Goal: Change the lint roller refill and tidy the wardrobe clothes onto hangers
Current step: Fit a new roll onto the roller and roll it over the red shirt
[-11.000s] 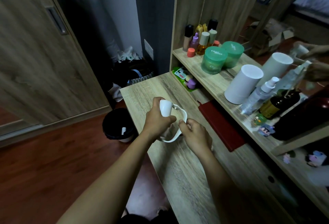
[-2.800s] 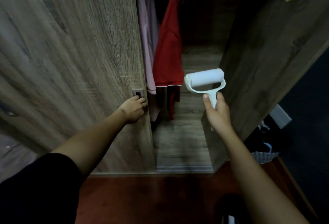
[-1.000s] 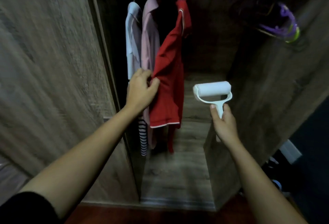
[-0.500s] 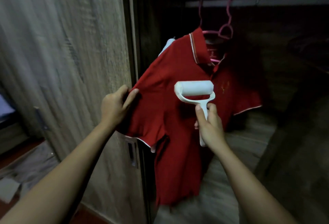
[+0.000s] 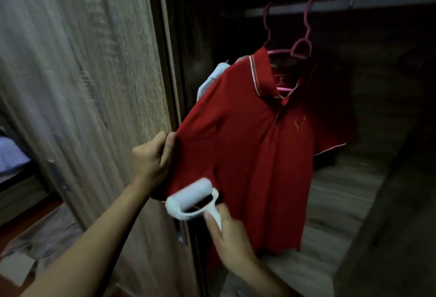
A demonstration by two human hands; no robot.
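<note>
A red polo shirt hangs on a pink hanger from the wardrobe rail. My left hand pinches the shirt's left sleeve and holds it out toward the door. My right hand grips the handle of a white lint roller. The roller's white drum lies against the shirt's lower left front, just below the sleeve. A pale garment peeks out behind the red shirt's shoulder.
The wooden wardrobe door stands close on the left, its edge beside my left hand. A wooden shelf runs under the shirt inside the dark wardrobe. A grey cloth lies on the floor at lower left.
My right hand has brought the lint roller down from the shirt's chest to its lower left front. My left hand still holds the sleeve out.
</note>
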